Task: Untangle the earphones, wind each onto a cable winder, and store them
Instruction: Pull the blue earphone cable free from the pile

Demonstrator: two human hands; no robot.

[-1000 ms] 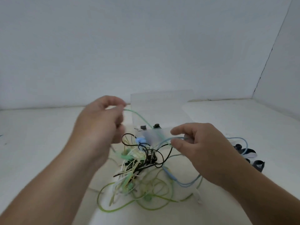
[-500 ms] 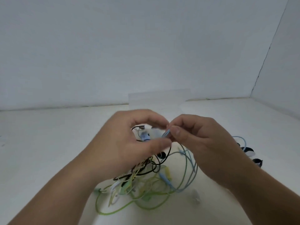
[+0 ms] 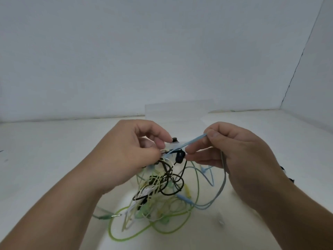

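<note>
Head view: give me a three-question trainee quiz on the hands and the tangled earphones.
1. True or false: the right hand pinches the blue cable.
2. Where is the earphone tangle? A: wound on a winder. B: hanging below the left hand, down to the table. C: inside a closed drawer.
3. Fill in: the big cable loop nearest the camera is ____.
Key: 1 true; 2 B; 3 green.
</note>
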